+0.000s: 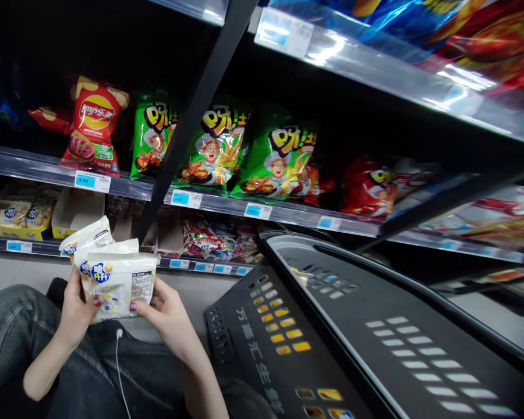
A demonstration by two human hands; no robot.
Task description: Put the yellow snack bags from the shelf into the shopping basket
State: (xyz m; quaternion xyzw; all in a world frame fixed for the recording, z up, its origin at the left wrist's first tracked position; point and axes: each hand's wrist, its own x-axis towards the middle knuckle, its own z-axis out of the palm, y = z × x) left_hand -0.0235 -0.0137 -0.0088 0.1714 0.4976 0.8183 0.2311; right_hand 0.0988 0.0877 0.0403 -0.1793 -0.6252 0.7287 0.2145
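Both hands hold a small stack of white snack packets (117,279) with blue and yellow print, low at the left in front of the bottom shelf. My left hand (76,308) grips the stack's left side, thumb on the front. My right hand (166,311) pinches the right lower edge of the front packet. Behind the front packet, another white packet (87,235) sticks up and to the left. My knee in blue jeans (17,331) is beneath the hands.
A black plastic crate (375,331) stands at the right, close to my right arm. The middle shelf (113,186) carries a red chips bag (94,125) and green snack bags (213,145). An open yellow display box (21,212) sits on the bottom shelf. A white earphone cable (119,361) hangs over my lap.
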